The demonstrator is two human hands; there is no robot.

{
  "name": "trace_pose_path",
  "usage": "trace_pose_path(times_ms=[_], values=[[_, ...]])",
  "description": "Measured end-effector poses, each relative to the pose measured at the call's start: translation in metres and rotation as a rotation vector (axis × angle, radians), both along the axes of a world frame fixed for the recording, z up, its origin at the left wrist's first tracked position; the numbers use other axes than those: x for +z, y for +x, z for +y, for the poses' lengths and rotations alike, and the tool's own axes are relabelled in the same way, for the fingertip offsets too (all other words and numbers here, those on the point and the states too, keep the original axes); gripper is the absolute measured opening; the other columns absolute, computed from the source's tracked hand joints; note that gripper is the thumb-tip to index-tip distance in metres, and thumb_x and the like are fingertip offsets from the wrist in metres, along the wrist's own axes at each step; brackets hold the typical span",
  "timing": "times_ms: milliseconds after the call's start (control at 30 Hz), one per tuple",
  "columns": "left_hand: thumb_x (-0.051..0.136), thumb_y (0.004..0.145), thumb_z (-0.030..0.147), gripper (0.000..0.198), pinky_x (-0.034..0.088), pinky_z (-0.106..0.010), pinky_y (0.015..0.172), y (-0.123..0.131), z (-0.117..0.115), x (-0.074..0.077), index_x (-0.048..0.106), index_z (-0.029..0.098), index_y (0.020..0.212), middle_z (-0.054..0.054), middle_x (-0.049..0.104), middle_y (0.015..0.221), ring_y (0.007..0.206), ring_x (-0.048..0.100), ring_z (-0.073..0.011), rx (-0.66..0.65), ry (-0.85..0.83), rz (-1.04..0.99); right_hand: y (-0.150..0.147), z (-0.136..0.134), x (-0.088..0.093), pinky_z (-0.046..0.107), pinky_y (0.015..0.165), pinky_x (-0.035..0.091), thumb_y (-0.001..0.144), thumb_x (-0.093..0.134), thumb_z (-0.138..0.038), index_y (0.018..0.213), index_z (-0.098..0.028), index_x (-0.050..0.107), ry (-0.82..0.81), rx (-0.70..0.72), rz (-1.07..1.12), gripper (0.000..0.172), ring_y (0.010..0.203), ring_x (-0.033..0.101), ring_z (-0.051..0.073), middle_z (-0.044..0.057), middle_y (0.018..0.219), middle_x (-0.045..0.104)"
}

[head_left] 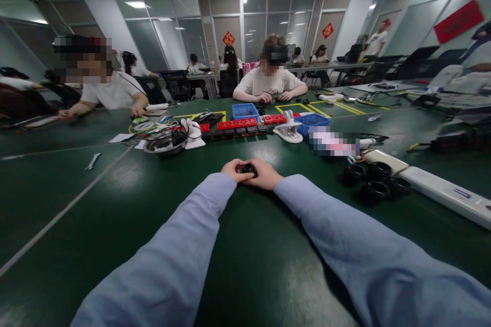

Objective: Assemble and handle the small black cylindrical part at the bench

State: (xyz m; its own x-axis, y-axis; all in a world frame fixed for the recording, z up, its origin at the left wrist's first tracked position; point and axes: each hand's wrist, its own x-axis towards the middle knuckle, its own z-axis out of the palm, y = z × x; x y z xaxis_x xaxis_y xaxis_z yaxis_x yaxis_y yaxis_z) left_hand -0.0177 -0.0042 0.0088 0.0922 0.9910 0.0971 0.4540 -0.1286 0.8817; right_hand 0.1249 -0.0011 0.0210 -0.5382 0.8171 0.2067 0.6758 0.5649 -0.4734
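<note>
Both of my hands meet at the middle of the green tabletop point(245, 245), around one small black ring-shaped part point(248, 168). My left hand point(231, 170) is closed on its left side, the thumb across the near edge. From the right, my right hand point(264, 173) wraps the same part with curled fingers. The part's dark round opening faces up; my fingers cover much of its sides. To the right lie several black round parts with open centres point(378, 190), grouped together and similar in look to the held one.
Beyond my hands are a metal bowl point(164, 145) with cables, a white clamp point(288, 129), a red-and-black block row point(238, 125) and blue trays point(245, 111). A wrench point(93, 161) lies left, a long white bar point(448, 191) right. A person point(270, 79) sits opposite.
</note>
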Motion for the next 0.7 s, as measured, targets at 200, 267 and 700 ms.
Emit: trace_pose_path(times_ms=[200,267,700], values=[[0.072,0.041,0.024,0.041,0.035,-0.02,0.052,-0.0074,-0.0003,0.0066,0.054,0.012,0.076,0.004,0.049,0.057,0.051,0.042,-0.0059,-0.099,-0.071,-0.075,0.013,0.0111,0.0094,0.024,0.063,0.038,0.061,0.058,-0.028,0.085,-0.011,0.054,-0.342,0.246,0.082,0.029,0.068,0.05,0.012,0.001,0.074,0.054],[0.072,0.041,0.024,0.041,0.035,-0.02,0.052,-0.0065,-0.0014,0.0077,0.054,0.012,0.076,0.005,0.048,0.056,0.051,0.041,-0.0059,-0.099,-0.072,-0.07,0.0128,0.0109,0.0101,0.023,0.061,0.037,0.06,0.059,-0.026,0.084,-0.01,0.054,-0.377,0.234,0.111,0.029,0.065,0.048,0.011,0.0,0.07,0.053],[0.071,0.042,0.026,0.043,0.033,-0.02,0.05,-0.0062,-0.0006,0.006,0.055,0.012,0.079,0.005,0.047,0.056,0.048,0.04,-0.0056,-0.074,-0.064,-0.013,0.012,0.0124,0.0059,0.024,0.064,0.037,0.059,0.06,-0.025,0.083,-0.01,0.056,-0.343,0.245,0.148,0.029,0.068,0.048,0.012,0.001,0.074,0.055]])
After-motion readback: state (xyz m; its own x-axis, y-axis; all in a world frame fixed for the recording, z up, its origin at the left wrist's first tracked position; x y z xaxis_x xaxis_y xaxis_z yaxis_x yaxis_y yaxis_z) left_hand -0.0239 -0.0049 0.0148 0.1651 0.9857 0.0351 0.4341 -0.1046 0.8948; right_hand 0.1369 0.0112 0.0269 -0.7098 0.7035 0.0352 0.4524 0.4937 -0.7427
